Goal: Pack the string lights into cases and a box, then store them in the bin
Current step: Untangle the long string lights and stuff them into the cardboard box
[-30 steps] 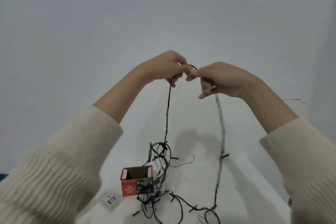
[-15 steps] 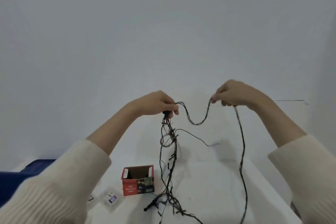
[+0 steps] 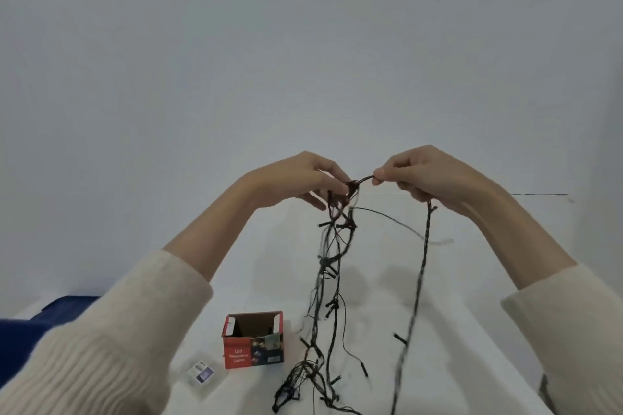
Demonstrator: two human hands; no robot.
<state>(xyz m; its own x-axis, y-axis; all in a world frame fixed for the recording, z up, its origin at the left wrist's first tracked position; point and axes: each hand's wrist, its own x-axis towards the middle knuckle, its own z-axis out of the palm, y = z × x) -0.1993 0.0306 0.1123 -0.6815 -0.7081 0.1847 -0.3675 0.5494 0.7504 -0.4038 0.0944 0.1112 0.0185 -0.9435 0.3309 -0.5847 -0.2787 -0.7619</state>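
Above the desk (image 3: 472, 330), the left hand (image 3: 300, 184) grips gathered loops of the string lights (image 3: 324, 263) while the right hand (image 3: 429, 177) pinches the next stretch, the rest trailing down beside the open box (image 3: 253, 352) near the front edge; even, untwisted loops should pack best

A plain grey wall (image 3: 303, 44) behind a white table (image 3: 455, 330).

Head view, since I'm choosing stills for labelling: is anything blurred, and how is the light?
In the head view, the left hand and right hand are sharp; the string lights smear with motion blur where the strand hangs below the right hand; light is soft, casting faint shadows on the table.
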